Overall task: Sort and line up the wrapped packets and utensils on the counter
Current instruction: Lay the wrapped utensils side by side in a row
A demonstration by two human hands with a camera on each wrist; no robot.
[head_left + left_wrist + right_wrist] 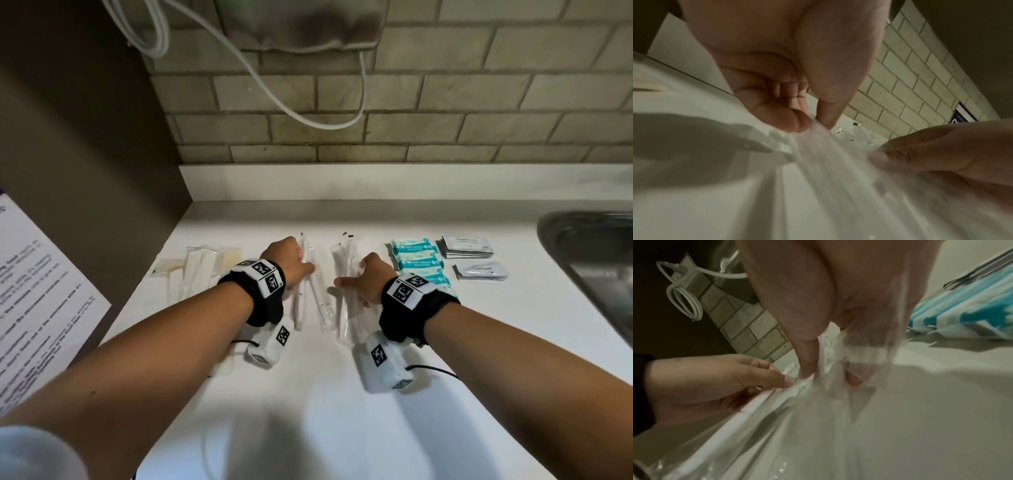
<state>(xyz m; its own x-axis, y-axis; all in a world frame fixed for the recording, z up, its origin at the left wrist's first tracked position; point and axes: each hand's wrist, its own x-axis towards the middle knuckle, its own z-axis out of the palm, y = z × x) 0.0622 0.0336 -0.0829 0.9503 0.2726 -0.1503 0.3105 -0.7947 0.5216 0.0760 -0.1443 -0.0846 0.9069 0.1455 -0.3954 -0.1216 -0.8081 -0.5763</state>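
Note:
On the white counter [342, 394] lie two bunches of clear-wrapped white utensils, one on the left [301, 301] and one on the right [344, 308]. My left hand [301, 265] pinches the left bunch's wrappers [818, 138] between thumb and curled fingers. My right hand [356, 275] pinches the right bunch [828, 369] the same way, its thumb out to the left. The hands sit close, side by side. Teal packets [418, 262] lie in a column right of my right hand. Grey sachets [467, 246] lie beyond them. Cream wrapped packets [198, 270] lie left of my left hand.
A steel sink [589, 260] opens at the far right of the counter. The tiled wall [411, 102] stands behind, with a white cable [308, 116] hanging down it. A dark side panel [85, 137] and a printed sheet [37, 308] bound the left.

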